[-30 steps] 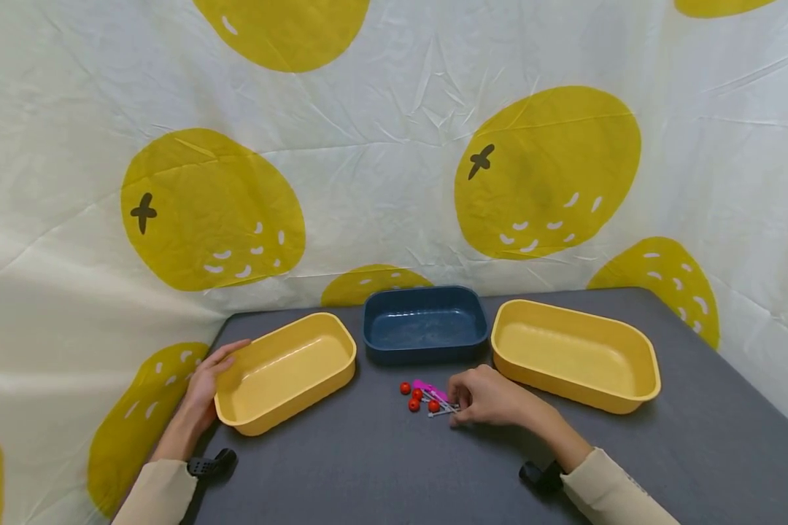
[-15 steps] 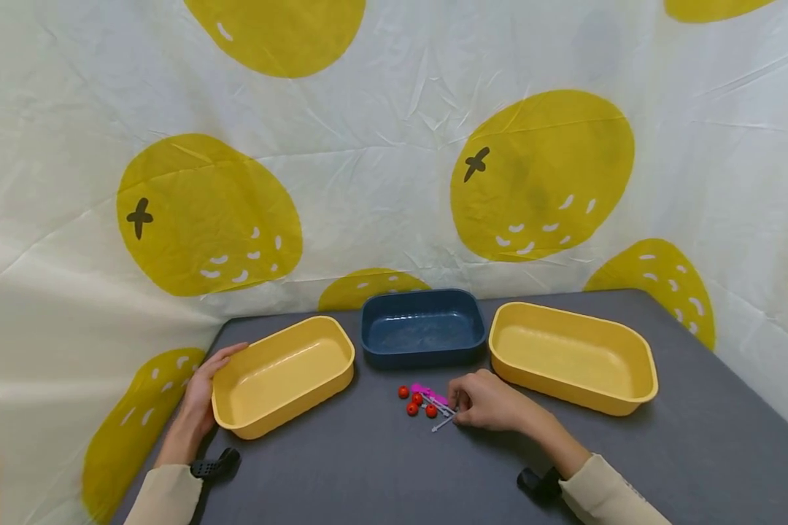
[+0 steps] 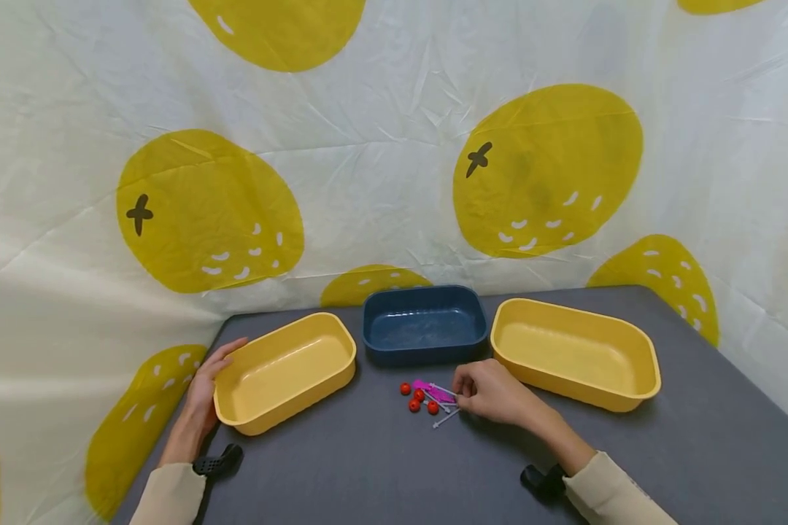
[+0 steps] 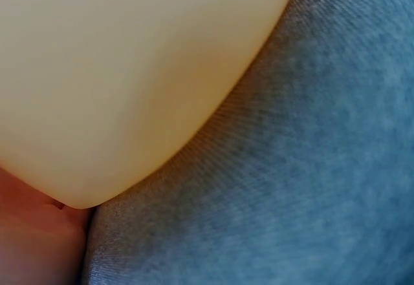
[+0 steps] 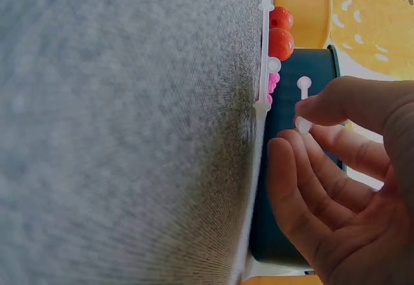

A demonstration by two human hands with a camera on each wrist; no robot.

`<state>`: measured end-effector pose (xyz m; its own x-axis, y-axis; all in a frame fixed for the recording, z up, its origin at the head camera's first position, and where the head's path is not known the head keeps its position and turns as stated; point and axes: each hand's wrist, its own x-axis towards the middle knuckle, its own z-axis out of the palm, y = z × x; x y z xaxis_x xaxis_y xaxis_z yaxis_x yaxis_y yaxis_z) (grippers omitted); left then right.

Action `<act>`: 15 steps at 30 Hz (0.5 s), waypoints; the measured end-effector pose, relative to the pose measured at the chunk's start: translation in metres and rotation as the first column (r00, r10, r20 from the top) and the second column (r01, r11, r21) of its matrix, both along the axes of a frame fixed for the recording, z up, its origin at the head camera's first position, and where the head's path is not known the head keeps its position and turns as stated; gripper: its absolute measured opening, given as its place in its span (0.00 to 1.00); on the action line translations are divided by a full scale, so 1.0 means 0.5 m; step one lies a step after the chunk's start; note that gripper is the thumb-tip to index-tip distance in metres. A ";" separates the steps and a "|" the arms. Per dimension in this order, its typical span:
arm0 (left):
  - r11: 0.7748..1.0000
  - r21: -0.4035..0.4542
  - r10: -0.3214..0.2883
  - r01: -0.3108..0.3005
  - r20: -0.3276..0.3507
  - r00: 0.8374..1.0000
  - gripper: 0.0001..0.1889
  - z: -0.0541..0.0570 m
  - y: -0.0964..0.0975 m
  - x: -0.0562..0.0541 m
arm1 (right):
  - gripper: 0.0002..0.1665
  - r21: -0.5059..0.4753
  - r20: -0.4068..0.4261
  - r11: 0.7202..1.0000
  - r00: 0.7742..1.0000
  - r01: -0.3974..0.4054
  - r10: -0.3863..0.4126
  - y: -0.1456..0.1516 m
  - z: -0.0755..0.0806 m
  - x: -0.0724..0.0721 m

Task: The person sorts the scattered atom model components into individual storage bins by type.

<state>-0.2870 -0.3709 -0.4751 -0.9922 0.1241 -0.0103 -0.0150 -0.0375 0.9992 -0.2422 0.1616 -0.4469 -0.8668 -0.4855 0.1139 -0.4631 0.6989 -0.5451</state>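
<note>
In the head view my right hand (image 3: 492, 394) is just over a small heap, thumb and fingertips together. Its wrist view shows a thin pale plastic stick with knobbed ends (image 5: 305, 90) pinched between thumb and forefinger, off the table. Under it lie a pink piece (image 3: 441, 394), several red beads (image 3: 414, 405) and more pale sticks; one stick (image 3: 446, 418) lies nearest the front. My left hand (image 3: 203, 390) rests along the outer left side of a yellow tray (image 3: 282, 368), fingers extended at its rim; in the left wrist view a bit of the hand (image 4: 35, 233) touches the tray wall.
A dark blue tray (image 3: 425, 357) stands behind the heap. To its right is another yellow tray (image 3: 574, 390), close beyond my right hand. The grey table (image 3: 368, 474) ends at a white curtain (image 3: 381, 204) printed with yellow fruit. Both wrists carry black camera straps.
My right hand has risen slightly off the heap with a stick in its fingertips. The front stick has turned and shifted a little. My left hand stays at the yellow tray.
</note>
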 end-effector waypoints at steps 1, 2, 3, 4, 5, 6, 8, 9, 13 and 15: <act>1.000 0.001 0.004 -0.003 -0.006 1.000 0.28 -0.001 -0.002 0.001 | 0.05 -0.004 -0.016 1.000 1.000 0.006 -0.006 -0.001 0.000 -0.001; 1.000 0.003 0.008 -0.008 -0.014 1.000 0.29 -0.001 -0.003 0.002 | 0.06 -0.011 -0.031 1.000 0.999 0.009 -0.009 -0.002 0.000 -0.002; 1.000 0.006 0.013 -0.013 -0.019 1.000 0.29 -0.001 -0.005 0.004 | 0.06 -0.018 -0.044 1.000 0.999 0.010 -0.011 -0.003 0.000 -0.003; 1.000 0.006 0.015 -0.015 -0.027 1.000 0.29 -0.001 -0.006 0.005 | 0.07 -0.025 -0.057 1.000 0.998 0.013 -0.015 -0.004 0.000 -0.003; 1.000 0.007 0.013 -0.013 -0.031 0.999 0.29 -0.001 -0.006 0.006 | 0.07 -0.036 -0.070 0.999 0.997 0.015 -0.017 -0.003 0.000 -0.003; 1.000 0.014 0.011 -0.010 -0.033 0.999 0.29 -0.002 -0.006 0.006 | 0.08 -0.046 -0.083 0.999 0.996 0.017 -0.021 -0.003 0.000 -0.003; 1.000 0.020 0.001 0.000 -0.039 0.999 0.30 -0.002 -0.005 0.004 | 0.08 -0.063 -0.094 0.997 0.995 0.035 -0.040 -0.002 0.003 -0.001; 1.000 0.024 -0.003 0.004 -0.042 0.999 0.30 -0.003 -0.003 0.003 | 0.08 -0.069 -0.096 0.997 0.994 0.044 -0.050 -0.002 0.004 0.000; 0.999 0.031 -0.010 0.011 -0.056 0.998 0.29 -0.006 0.003 -0.002 | 0.08 -0.082 -0.073 0.995 0.995 0.065 -0.071 -0.002 0.010 0.003; 1.000 0.029 -0.005 0.007 -0.060 0.998 0.29 -0.008 0.004 -0.002 | 0.06 -0.086 -0.065 0.994 0.995 0.063 -0.069 -0.003 0.012 0.003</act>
